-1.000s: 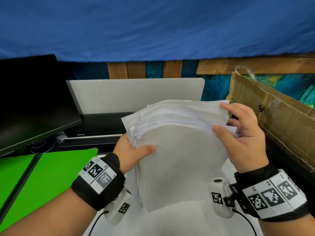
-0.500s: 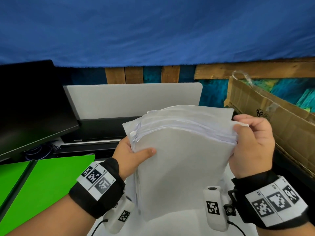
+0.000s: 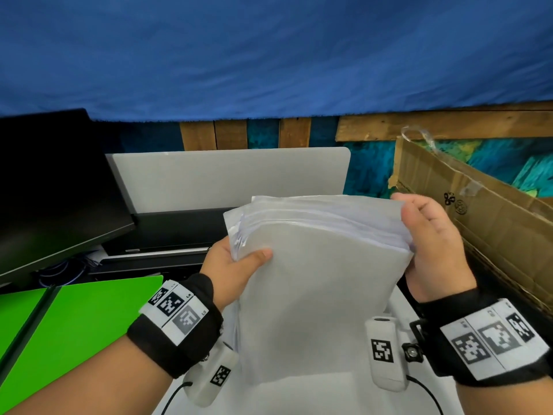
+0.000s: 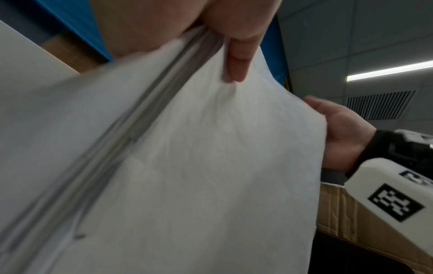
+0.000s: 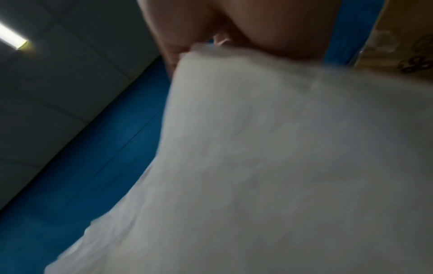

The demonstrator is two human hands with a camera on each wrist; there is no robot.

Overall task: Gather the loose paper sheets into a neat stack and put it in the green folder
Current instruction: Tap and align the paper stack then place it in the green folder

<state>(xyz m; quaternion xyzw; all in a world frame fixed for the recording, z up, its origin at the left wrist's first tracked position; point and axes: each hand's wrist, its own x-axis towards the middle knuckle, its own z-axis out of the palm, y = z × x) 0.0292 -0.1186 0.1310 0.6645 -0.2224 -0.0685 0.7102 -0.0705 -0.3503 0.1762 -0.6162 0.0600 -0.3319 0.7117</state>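
Note:
A thick stack of white paper sheets [image 3: 314, 280] stands almost upright over the white table [image 3: 299, 398], its top edges fanned and uneven. My left hand [image 3: 236, 265] grips the stack's left edge, thumb on the front sheet and fingers hidden behind. My right hand [image 3: 431, 241] holds the upper right edge, palm against the side and thumb at the top corner. The left wrist view shows the thumb [image 4: 236, 61] pressing the paper stack [image 4: 211, 166] and the right hand [image 4: 344, 137] at the far edge. The green folder [image 3: 74, 324] lies open and flat at the left.
A black monitor [image 3: 54, 190] stands at the back left above the folder. A grey panel [image 3: 227, 178] and a dark device [image 3: 173, 229] sit behind the stack. A cardboard box [image 3: 484, 223] is close on the right. A blue cloth hangs above.
My right hand has slid from the stack's top edge to its upper right side. The stack has sunk slightly and looks more even. The left hand keeps its grip.

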